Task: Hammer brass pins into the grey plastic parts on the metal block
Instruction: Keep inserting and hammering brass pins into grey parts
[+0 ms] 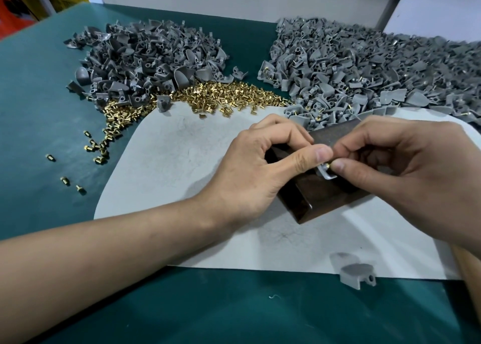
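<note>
**What the teal-green worktop (39,109) bears**

The worktop carries a pale grey mat (169,161), which lies under the fingers (283,131). Beyond the fingers spreads a heap of small brass pins (221,93), flanked left by a pile of dark grey plastic parts (145,54) and right by a paler grey pile (364,65).

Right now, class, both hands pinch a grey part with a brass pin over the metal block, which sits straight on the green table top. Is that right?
No. The head view shows the metal block on the pale grey mat, not on the green table top. The rest holds: left hand and right hand pinch the grey part with its brass pin over it.
</note>
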`<action>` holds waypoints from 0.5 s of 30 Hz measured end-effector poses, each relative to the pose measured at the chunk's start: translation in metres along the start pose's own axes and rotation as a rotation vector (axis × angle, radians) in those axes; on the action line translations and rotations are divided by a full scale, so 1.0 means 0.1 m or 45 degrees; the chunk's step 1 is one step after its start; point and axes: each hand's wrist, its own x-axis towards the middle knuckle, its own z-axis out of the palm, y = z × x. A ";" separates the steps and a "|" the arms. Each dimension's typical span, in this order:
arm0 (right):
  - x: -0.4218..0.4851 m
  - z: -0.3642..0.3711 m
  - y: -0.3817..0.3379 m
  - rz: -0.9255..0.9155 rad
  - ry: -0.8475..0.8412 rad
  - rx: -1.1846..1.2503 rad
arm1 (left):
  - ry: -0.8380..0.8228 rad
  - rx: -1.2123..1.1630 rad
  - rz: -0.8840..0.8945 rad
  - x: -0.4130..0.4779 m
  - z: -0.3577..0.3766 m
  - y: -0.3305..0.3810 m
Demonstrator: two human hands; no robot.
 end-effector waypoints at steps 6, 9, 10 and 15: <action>0.00 0.00 -0.02 -0.079 0.015 -0.076 | -0.017 0.025 0.023 -0.01 -0.01 0.00; 0.00 0.00 -0.02 -0.093 0.019 -0.085 | -0.024 0.029 0.027 0.00 0.00 0.00; 0.00 0.00 -0.01 -0.097 0.019 -0.081 | -0.025 0.029 0.028 0.00 0.00 0.00; 0.00 0.02 -0.01 -0.121 0.025 -0.107 | -0.032 0.029 0.038 0.00 -0.01 -0.01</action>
